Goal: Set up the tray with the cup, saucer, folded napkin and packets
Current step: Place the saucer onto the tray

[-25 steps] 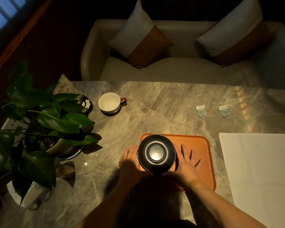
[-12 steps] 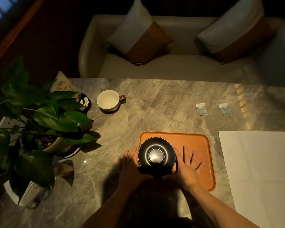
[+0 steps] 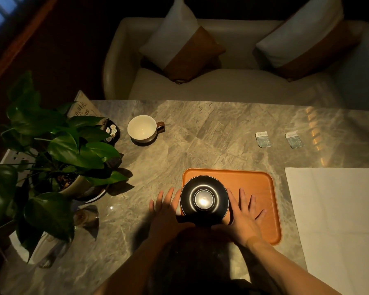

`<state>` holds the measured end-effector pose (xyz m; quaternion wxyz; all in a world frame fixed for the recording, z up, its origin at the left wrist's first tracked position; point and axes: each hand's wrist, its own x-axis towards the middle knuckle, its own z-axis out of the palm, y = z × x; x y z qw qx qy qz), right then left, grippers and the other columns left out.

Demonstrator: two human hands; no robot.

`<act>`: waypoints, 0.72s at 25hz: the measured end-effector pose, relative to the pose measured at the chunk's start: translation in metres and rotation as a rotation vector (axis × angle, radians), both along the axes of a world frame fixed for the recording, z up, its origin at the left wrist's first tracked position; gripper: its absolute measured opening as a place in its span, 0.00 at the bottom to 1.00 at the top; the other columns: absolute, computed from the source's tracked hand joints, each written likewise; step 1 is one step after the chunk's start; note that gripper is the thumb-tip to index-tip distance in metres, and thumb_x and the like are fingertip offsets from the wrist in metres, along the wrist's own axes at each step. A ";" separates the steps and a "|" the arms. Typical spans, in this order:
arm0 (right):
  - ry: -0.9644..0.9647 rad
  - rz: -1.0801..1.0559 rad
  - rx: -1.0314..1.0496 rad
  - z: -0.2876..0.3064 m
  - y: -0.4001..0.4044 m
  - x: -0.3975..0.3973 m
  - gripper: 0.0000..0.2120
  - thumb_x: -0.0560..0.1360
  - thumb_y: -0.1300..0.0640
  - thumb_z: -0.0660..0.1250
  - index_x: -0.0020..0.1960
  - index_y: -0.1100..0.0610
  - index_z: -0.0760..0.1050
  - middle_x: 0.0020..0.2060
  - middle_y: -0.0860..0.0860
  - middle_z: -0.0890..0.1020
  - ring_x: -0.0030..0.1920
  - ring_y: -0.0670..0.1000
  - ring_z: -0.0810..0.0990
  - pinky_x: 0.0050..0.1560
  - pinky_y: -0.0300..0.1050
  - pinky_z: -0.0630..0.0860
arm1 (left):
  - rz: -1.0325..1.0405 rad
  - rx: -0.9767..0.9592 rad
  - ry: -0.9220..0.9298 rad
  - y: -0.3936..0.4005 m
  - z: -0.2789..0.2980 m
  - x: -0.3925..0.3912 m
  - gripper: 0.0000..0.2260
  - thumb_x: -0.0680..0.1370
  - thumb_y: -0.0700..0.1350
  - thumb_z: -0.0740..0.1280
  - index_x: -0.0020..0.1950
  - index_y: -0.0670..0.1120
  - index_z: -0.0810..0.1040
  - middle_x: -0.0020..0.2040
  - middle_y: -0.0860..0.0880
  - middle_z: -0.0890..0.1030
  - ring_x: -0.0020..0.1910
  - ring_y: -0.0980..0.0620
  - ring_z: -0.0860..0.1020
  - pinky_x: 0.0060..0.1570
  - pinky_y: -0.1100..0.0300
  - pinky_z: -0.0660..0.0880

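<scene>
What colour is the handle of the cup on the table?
The handle of the cup is brown, while the inside is cream-white. The head view shows it.

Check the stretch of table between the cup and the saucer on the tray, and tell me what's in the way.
Nothing visible. The cup stands alone on bare marble, up and left of the saucer on the tray. The plant sits further left, off that line.

My one head-worn camera looks steeply down and forward from just above the tray point(image 3: 251, 184), close over its near edge, taking in the table point(image 3: 200, 133) beyond it and the sofa point(image 3: 232, 86) farther behind.
</scene>
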<state>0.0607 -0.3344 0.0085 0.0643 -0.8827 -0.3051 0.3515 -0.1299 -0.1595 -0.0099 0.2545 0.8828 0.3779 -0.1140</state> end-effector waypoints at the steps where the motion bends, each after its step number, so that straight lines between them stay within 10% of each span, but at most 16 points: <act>1: 0.001 -0.001 0.002 0.000 0.000 0.000 0.61 0.51 0.17 0.62 0.69 0.28 0.24 0.75 0.46 0.28 0.71 0.58 0.22 0.68 0.75 0.32 | -0.001 0.002 0.005 0.002 0.000 0.000 0.53 0.61 0.77 0.64 0.79 0.59 0.45 0.81 0.52 0.47 0.78 0.46 0.39 0.72 0.42 0.34; 18: -0.010 -0.020 0.021 0.000 -0.001 -0.007 0.59 0.52 0.16 0.61 0.68 0.27 0.24 0.78 0.47 0.32 0.74 0.60 0.26 0.68 0.76 0.34 | -0.008 0.089 -0.004 0.008 -0.006 -0.003 0.53 0.58 0.85 0.52 0.78 0.62 0.53 0.80 0.52 0.56 0.78 0.45 0.51 0.71 0.39 0.43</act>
